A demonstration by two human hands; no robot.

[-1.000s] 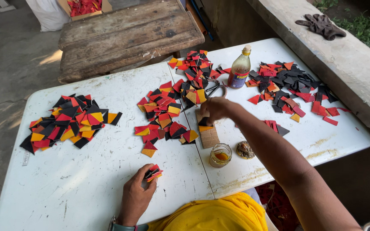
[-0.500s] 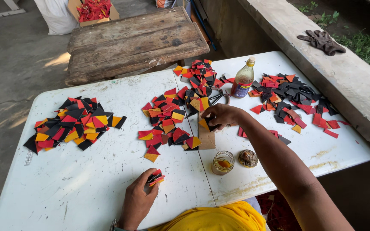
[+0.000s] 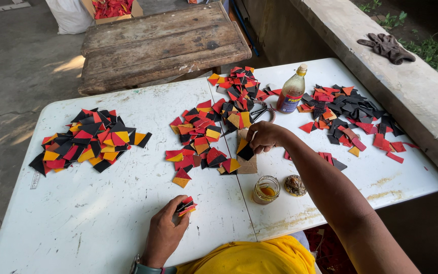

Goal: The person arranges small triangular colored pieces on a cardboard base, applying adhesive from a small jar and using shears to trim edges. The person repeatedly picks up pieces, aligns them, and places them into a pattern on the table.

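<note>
The right hand point(image 3: 263, 136) is pinching a black-and-yellow square patch point(image 3: 244, 150) over a brown card point(image 3: 247, 161), while the left hand point(image 3: 166, 232) is gripping a small red-and-black stack point(image 3: 185, 207)

Table point(image 3: 102, 213): white plastic, scuffed, stained. Cut pieces point(image 3: 198, 137): matt, leather-like sheet, red, black, yellow. Jar point(image 3: 266, 189): clear glass. Bottle point(image 3: 291, 93): glossy plastic. Bench point(image 3: 158, 43): rough weathered wood.
</note>
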